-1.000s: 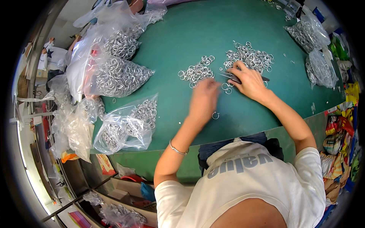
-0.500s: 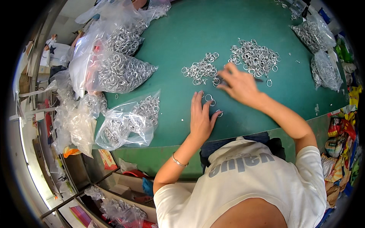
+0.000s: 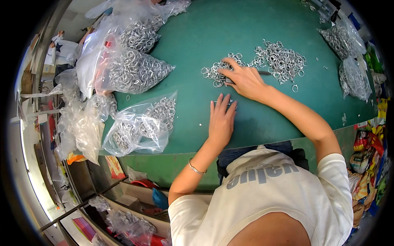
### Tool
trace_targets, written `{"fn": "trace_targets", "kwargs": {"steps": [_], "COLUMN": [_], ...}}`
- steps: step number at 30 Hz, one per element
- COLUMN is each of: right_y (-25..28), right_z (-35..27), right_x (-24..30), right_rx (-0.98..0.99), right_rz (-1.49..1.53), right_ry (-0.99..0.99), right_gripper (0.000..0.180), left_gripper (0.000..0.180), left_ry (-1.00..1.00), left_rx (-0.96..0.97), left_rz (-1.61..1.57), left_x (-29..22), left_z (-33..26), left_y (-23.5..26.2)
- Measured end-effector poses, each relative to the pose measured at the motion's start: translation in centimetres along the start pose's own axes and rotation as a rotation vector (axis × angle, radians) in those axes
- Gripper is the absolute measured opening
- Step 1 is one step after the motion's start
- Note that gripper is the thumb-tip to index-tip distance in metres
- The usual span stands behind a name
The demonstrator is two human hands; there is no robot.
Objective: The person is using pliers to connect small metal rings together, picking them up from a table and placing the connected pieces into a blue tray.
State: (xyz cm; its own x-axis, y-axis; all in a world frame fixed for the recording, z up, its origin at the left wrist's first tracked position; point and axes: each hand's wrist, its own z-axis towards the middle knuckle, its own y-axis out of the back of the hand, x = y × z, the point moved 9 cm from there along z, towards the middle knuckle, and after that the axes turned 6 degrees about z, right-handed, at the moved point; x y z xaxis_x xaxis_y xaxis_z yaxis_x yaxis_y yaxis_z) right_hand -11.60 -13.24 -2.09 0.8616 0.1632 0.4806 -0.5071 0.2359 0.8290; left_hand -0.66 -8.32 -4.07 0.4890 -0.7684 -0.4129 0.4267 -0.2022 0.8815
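Observation:
Silver metal rings lie in two loose heaps on the green table: a smaller heap and a larger heap to its right. Over the smaller heap, my right hand is closed round a slim dark tool. One end of that tool sticks out past the hand to the right; its kind cannot be made out. My left hand lies palm down nearer the table's front edge, fingers stretched out. At its fingertips a few rings show, partly covered by the fingers.
Clear plastic bags full of rings stand along the left side, with an opened bag spilling rings near the front. More bags of rings sit at the right edge. Shelves with bagged goods are below left.
My right hand has moved left with the dark tool, onto the smaller heap. My left hand has shifted slightly right, its fingers now closer together and covering more of the rings there.

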Motion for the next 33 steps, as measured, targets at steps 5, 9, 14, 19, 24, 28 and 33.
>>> {"fn": "trace_targets", "kwargs": {"steps": [5,9,14,19,24,28,33], "right_y": [0.1,3.0,6.8,8.5,9.9,10.8,7.0], "right_z": [0.4,-1.6,-4.0,-4.8,-5.4,-4.9,-3.3], "right_x": [-2.7,-5.4,-6.9,-8.1,-9.8,-8.5,-6.4], "right_rx": [0.078,0.034,-0.03,-0.091,-0.11,-0.191,0.007], "right_rz": [-0.168,-0.26,-0.291,-0.348,-0.418,-0.303,-0.135], "right_ry": [-0.075,-0.152,-0.234,-0.307,-0.43,-0.438,-0.406], "right_gripper": [0.03,0.027,0.024,0.024,0.024,0.029,0.027], "left_gripper": [0.031,0.037,0.035,0.026,0.022,0.024,0.044], "left_ry": [0.099,0.157,0.194,0.146,0.074,0.222,0.197], "left_rx": [-0.176,-0.205,-0.264,-0.225,-0.182,-0.145,-0.141], "left_rz": [-0.049,0.096,0.14,0.079,-0.14,-0.654,0.016], "left_x": [4.6,6.7,6.2,4.5,4.9,3.7,5.3], "left_z": [-2.3,-3.6,-1.8,5.3,6.9,7.1,8.5], "left_y": [3.1,4.8,5.8,3.5,1.3,0.4,-1.6]}}
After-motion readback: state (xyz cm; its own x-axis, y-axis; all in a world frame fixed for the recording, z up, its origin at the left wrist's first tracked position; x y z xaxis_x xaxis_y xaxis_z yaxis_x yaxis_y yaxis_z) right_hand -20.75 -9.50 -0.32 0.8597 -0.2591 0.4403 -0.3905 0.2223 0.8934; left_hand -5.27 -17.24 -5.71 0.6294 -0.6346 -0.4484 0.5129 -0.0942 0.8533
